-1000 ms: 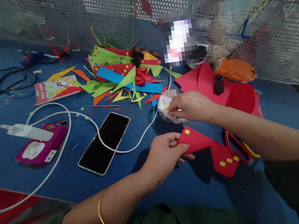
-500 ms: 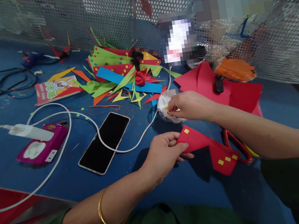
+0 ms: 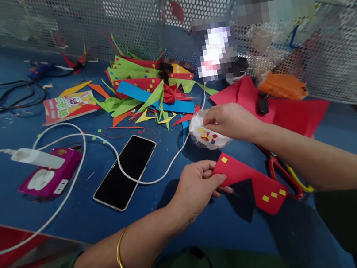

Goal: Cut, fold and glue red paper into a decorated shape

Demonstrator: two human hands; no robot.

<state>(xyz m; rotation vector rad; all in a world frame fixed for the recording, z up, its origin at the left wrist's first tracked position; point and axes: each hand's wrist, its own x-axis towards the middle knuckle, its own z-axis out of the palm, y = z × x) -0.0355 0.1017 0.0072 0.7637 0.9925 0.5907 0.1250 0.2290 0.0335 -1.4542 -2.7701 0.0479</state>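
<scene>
My left hand (image 3: 202,182) pinches one end of a folded red paper piece (image 3: 237,171), holding it just over the table. Several small yellow squares (image 3: 266,199) sit on that paper, one near my fingers and the others at the far lower end. My right hand (image 3: 226,120) is over a round clear-sided dish (image 3: 196,142) with a white inside, fingertips pressed together in a pinch. Whatever is between those fingertips is too small to make out. Tiny yellow, red and blue paper bits (image 3: 207,136) lie in the dish.
Scissors (image 3: 283,176) with red and yellow handles lie under my right forearm. Cut paper scraps (image 3: 146,96) heap at the back. A dark phone (image 3: 126,171) lies on the left, crossed by a white cable (image 3: 152,182). A purple power strip (image 3: 52,173) and red sheets (image 3: 296,114) flank the work.
My right hand has lifted slightly up and right from the dish's middle, uncovering the coloured bits. My left hand still holds the red paper almost in the same place.
</scene>
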